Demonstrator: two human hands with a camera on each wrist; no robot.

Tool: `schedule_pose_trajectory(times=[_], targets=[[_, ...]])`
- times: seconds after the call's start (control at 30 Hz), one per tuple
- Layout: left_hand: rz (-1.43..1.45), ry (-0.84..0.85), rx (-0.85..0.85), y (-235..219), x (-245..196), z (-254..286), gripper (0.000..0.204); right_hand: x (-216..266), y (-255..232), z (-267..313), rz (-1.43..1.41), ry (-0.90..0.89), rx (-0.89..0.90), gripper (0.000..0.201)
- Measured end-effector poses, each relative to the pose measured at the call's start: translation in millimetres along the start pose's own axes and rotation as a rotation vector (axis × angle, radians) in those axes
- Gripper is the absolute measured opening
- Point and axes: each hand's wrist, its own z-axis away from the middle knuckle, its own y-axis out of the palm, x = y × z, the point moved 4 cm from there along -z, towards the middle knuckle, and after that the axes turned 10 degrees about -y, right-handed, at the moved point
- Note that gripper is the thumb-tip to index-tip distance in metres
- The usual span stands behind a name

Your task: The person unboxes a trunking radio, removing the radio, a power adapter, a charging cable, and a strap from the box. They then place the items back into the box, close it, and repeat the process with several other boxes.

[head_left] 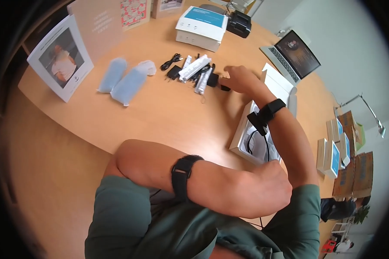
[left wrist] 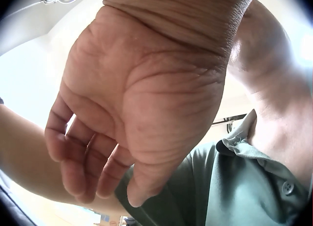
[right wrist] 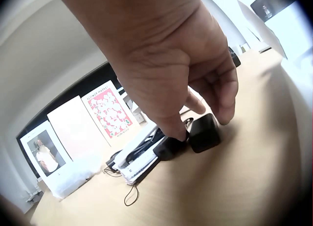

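Note:
My right hand [head_left: 242,80] reaches over the table at the right end of a small pile. In the right wrist view, the thumb and fingers of this hand [right wrist: 195,64] come down on either side of a small black block [right wrist: 204,134], the fingertips right at its edge. A second dark piece [right wrist: 169,148] lies beside the thumb. The pile holds black cables [right wrist: 146,150], a white packet [head_left: 196,68] and a black power adapter [head_left: 173,72]. My left hand [head_left: 270,185] hangs in front of the right forearm, its fingers [left wrist: 73,172] loosely bent around nothing.
A white box [head_left: 243,131] with its lid up stands under my right arm. Two pale blue pouches [head_left: 129,86] lie left of the pile. Further off are a larger box [head_left: 201,30], a laptop [head_left: 291,56] and a standing photo card [head_left: 62,60]. Small boxes [head_left: 331,157] stand right.

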Motion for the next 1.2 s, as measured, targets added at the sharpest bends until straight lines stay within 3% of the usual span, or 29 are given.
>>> schedule_pose_trajectory(times=[0.07,0.1,0.17,0.3,0.33,0.43,0.5,0.63,0.83,0.9,0.93,1.0,1.03,1.1,1.2], targets=[[0.061,-0.002,0.1,9,-6,0,0.01,2,-23,21,0.031,-0.092,-0.263,0.039],[0.097,-0.006,0.15,14,-11,1,0.01,7,-46,43,0.026,-0.064,-0.258,0.039],[0.187,-0.012,0.246,27,-26,1,0.01,25,-82,102,-0.221,-0.13,-0.081,0.03],[0.269,-0.027,0.451,44,-42,7,0.011,9,-55,177,-0.174,-0.215,0.064,0.029],[0.284,-0.027,0.504,48,-46,9,0.011,5,-41,193,-0.075,-0.234,0.022,0.031],[0.318,-0.017,0.669,57,-54,11,0.012,-3,-12,211,0.038,-0.22,0.034,0.04],[0.33,-0.009,0.785,61,-57,13,0.012,0,-1,206,0.022,-0.103,0.23,0.038],[0.344,-0.033,0.8,47,-45,2,0.013,7,20,191,0.137,-0.138,0.174,0.016],[0.503,-0.1,0.944,65,3,-17,0.015,-4,6,194,0.072,-0.173,0.003,0.018],[0.357,-0.334,0.731,77,42,-27,0.021,-3,-24,211,0.013,-0.209,-0.092,0.017],[0.353,-0.336,0.734,82,55,-28,0.021,0,-38,219,-0.048,-0.239,-0.186,0.016],[0.103,-0.436,0.427,80,84,-32,0.028,6,-54,229,-0.148,-0.234,-0.254,0.017],[0.101,-0.433,0.43,81,90,-30,0.028,5,-59,233,-0.244,-0.227,-0.317,0.019],[0.071,-0.518,0.674,92,100,-20,0.023,-2,-54,236,-0.32,-0.24,-0.355,0.021],[0.082,-0.522,0.831,109,106,-13,0.017,-7,-48,240,-0.453,-0.21,-0.409,0.02]])
